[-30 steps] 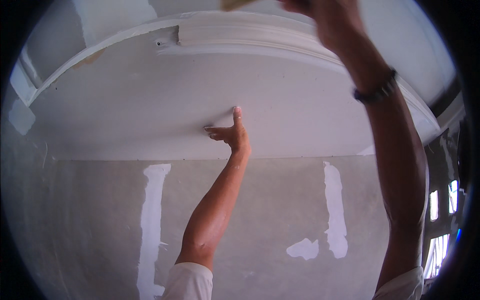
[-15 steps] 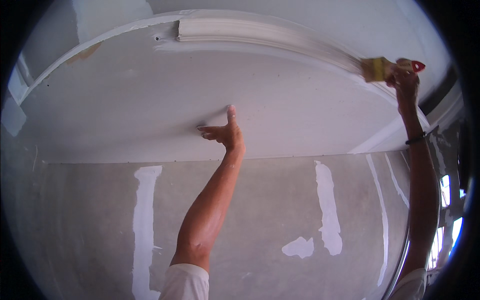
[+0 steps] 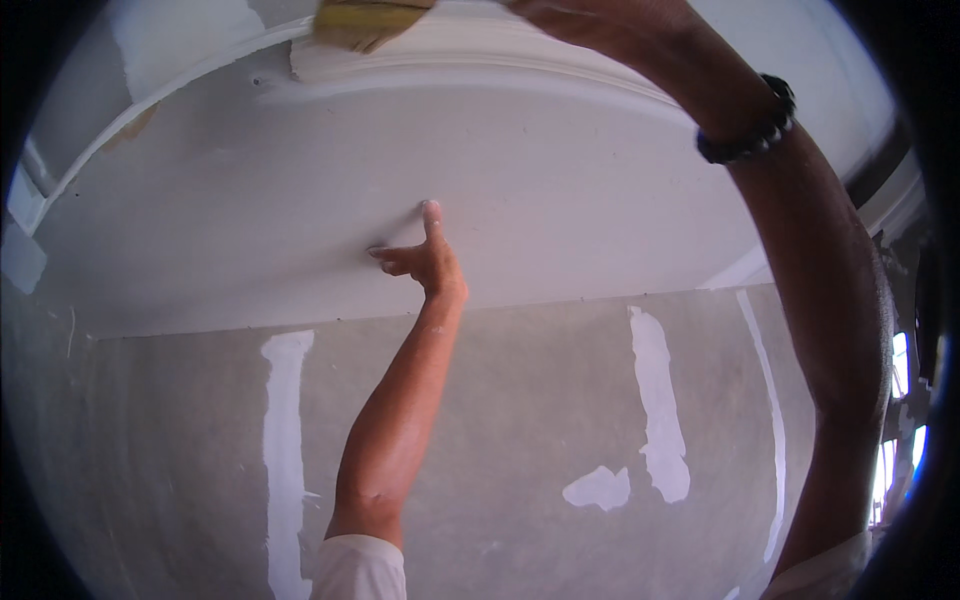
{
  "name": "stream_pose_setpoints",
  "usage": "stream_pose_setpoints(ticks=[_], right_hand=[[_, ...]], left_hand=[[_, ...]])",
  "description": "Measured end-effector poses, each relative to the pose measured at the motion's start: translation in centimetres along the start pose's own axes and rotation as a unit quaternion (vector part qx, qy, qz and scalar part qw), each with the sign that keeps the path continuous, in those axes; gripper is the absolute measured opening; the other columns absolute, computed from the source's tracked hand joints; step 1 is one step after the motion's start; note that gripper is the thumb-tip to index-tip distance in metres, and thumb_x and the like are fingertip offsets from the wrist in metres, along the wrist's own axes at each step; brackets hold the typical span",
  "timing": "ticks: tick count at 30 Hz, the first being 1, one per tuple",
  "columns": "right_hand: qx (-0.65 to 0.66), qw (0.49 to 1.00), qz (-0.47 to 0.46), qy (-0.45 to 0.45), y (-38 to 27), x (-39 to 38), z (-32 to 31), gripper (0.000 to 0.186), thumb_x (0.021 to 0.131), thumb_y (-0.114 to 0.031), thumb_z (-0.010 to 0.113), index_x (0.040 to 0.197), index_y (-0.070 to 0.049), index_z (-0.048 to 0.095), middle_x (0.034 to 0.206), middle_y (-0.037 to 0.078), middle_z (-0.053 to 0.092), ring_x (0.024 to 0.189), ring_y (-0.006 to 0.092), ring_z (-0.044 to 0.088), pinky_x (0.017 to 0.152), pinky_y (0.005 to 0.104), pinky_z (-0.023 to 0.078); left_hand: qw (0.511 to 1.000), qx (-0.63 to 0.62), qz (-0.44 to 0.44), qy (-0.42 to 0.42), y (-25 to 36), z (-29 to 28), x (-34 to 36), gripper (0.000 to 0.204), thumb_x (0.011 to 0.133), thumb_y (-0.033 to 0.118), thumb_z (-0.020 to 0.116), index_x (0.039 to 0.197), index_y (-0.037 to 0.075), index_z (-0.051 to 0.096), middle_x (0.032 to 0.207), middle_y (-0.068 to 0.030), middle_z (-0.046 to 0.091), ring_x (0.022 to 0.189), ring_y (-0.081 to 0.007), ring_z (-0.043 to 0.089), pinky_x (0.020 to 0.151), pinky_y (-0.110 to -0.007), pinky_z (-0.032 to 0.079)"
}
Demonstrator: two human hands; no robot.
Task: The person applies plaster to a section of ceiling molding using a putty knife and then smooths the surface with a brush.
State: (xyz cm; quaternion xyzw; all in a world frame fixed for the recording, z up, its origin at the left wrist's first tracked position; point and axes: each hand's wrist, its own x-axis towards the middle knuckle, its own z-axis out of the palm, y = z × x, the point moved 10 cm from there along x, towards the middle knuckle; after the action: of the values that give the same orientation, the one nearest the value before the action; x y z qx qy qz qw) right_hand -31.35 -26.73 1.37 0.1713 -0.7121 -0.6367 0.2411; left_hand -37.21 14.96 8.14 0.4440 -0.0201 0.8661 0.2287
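My left hand is raised with fingers and thumb spread, its tips pressed against the smooth grey ceiling panel. It holds nothing. Across the top of the view reaches my right arm, with a dark beaded bracelet at the wrist. My right hand is partly cut off by the upper edge, so its fingers are hidden. A wide paintbrush, with yellowish bristles, is near the left end of the white cornice moulding; its handle is out of view.
Below the panel stands a grey wall with white filler patches. A curved pale edge runs along the panel's far left, with a small hole near the moulding's end. Bright openings show at the right.
My right hand has swept the paintbrush leftward along the moulding, from its right part to its left end. My left hand stays on the panel; the view has shifted slightly.
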Motion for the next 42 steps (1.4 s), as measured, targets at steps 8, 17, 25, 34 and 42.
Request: stream_pose_setpoints(ticks=[8,17,25,34,42], right_hand=[[-0.164,0.938,0.302,0.052,4.1,-23.5,-14.8,0.013,0.091,-0.01,0.064,0.103,-0.012,0.067,0.104,0.006,0.066,0.095,0.0176,0.064,0.083,0.0309,0.055],[-0.224,0.832,0.458,0.217,1.0,-32.6,-25.5,0.014,0.094,-0.016,0.062,0.1,-0.004,0.065,0.106,0.006,0.066,0.101,0.0148,0.062,0.087,0.0314,0.055],[0.208,0.946,0.183,0.167,4.8,-16.2,-12.8,0.044,0.085,-0.037,0.071,0.111,-0.005,0.056,0.106,0.009,0.061,0.099,0.0232,0.065,0.078,0.0314,0.062],[-0.122,0.8,0.508,0.295,4.6,-45.3,-27.9,0.026,0.09,-0.018,0.066,0.108,0.001,0.063,0.107,0.006,0.064,0.1,0.0188,0.063,0.09,0.0344,0.055],[-0.063,0.925,0.329,0.178,3.3,-32.2,-23.4,0.019,0.093,-0.016,0.061,0.109,-0.006,0.066,0.107,0.006,0.065,0.102,0.016,0.062,0.096,0.0324,0.05]], left_hand=[[1.0,0.03,0.004,0.005,0.2,-0.3,0.2,0.131,0.075,0.066,0.067,0.146,0.006,-0.025,0.153,-0.0264,-0.016,0.141,-0.045,0.019,0.112,-0.053,0.031],[0.999,0.015,0.035,0.015,-0.1,-0.6,1.1,0.137,0.072,0.07,0.068,0.145,0.003,-0.026,0.152,-0.0281,-0.015,0.143,-0.0426,0.012,0.112,-0.053,0.028],[0.999,0.016,0.032,0.017,0.0,-0.6,0.8,0.139,0.069,0.069,0.071,0.147,0.004,-0.023,0.153,-0.0246,-0.006,0.143,-0.0369,0.015,0.114,-0.054,0.024],[0.999,0.019,0.021,0.024,0.3,-0.9,0.3,0.139,0.068,0.07,0.072,0.148,0.007,-0.022,0.154,-0.0224,-0.003,0.143,-0.037,0.017,0.114,-0.054,0.025],[0.998,0.013,0.034,0.042,0.3,-1.8,0.8,0.136,0.069,0.068,0.073,0.149,0.009,-0.02,0.156,-0.0182,0.0,0.141,-0.0371,0.023,0.112,-0.056,0.031]])
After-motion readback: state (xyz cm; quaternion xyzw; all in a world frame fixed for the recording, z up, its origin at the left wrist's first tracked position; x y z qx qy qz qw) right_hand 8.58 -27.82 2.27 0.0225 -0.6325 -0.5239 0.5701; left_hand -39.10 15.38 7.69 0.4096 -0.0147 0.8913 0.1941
